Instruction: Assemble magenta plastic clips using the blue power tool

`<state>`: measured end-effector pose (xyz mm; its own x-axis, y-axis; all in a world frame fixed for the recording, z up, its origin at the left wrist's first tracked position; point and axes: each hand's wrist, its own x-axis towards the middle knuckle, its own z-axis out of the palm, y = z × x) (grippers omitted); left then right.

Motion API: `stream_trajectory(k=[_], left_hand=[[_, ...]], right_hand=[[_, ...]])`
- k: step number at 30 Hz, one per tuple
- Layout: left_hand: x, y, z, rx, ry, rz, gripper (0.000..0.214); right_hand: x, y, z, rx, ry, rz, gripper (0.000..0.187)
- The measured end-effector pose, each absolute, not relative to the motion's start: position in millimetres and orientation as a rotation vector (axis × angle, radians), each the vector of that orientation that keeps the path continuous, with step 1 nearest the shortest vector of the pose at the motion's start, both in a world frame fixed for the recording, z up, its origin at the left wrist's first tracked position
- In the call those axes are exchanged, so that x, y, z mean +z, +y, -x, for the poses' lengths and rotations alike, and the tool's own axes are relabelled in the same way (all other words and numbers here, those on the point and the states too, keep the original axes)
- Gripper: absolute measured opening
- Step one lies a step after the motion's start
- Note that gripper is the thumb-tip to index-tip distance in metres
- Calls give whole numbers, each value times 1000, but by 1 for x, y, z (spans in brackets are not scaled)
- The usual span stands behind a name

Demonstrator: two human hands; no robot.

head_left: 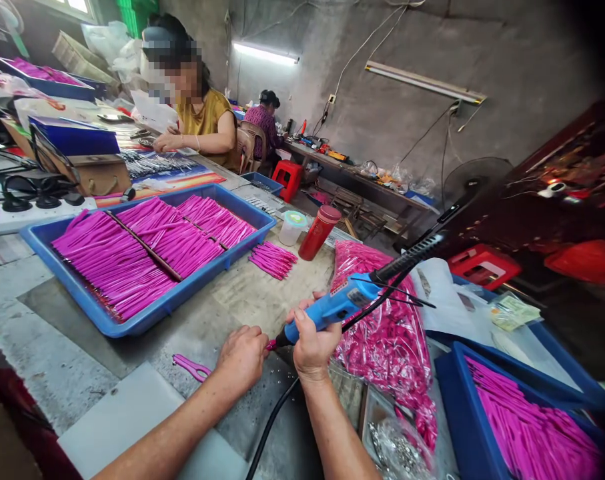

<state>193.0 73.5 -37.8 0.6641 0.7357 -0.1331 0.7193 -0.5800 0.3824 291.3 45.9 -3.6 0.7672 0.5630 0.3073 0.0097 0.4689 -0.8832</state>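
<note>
My right hand (316,337) is wrapped round a blue electric screwdriver (335,305), tilted with its black tip pointing down and left. At that tip, my left hand (242,353) is closed on a small magenta piece (271,345), mostly hidden by the fingers. Left of my left wrist, a magenta plastic handle (192,367) with a loop lies on the table (147,350). Tiny metal bits are scattered on the table below the screwdriver tip. A black cable runs beneath my right hand.
A blue tray (157,313) of magenta strips stands at left. Beyond are a small magenta bundle (273,259), a lidded tub (293,229) and a red flask (320,233). At right lie a bulging plastic bag (382,340), a bag of metal parts (399,447) and a blue bin (457,407). Two people sit farther back.
</note>
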Motion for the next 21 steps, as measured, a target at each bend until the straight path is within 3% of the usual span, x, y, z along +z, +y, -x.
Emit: stream_trajectory(k=[8, 21], left_hand=[[-43, 74, -192, 70, 1136, -2506, 17], [-43, 74, -192, 80, 1138, -2504, 17]], right_hand=[[-4, 46, -293, 370, -632, 1063, 45], [-7, 47, -292, 359, -654, 1009, 34]])
